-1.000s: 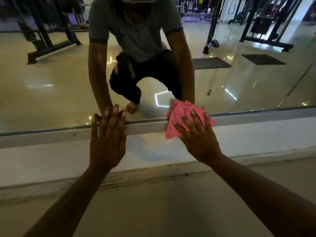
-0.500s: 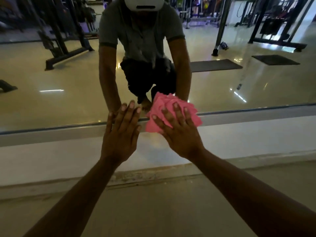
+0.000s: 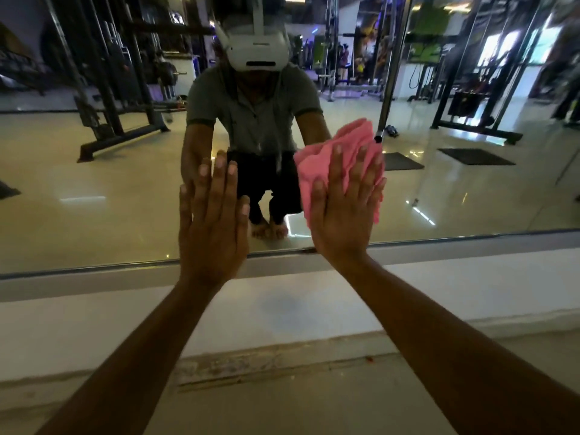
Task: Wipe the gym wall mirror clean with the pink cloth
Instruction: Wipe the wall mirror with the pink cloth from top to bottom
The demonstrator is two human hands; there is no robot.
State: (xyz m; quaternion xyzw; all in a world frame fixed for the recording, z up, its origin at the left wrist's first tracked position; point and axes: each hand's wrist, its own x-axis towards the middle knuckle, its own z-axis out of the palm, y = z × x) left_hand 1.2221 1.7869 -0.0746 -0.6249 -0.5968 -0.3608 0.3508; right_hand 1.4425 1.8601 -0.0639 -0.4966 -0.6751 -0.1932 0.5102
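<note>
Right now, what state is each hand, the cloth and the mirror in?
left hand: flat on the glass, fingers straight, holding nothing.
right hand: fingers straight and spread, pressing the cloth to the glass.
pink cloth: bunched and crumpled, pinned against the mirror under the right hand.
wall mirror: upright on the wall above its bottom frame, with a clear reflection.

The wall mirror (image 3: 94,189) carries the action: a crumpled pink cloth (image 3: 329,158) lies flat against its glass, low down and right of centre, just above the metal bottom frame strip (image 3: 94,271). Below the strip runs a white wall base (image 3: 282,309), and under that a worn, chipped skirting edge (image 3: 266,362) meets the pale floor (image 3: 298,409).
</note>
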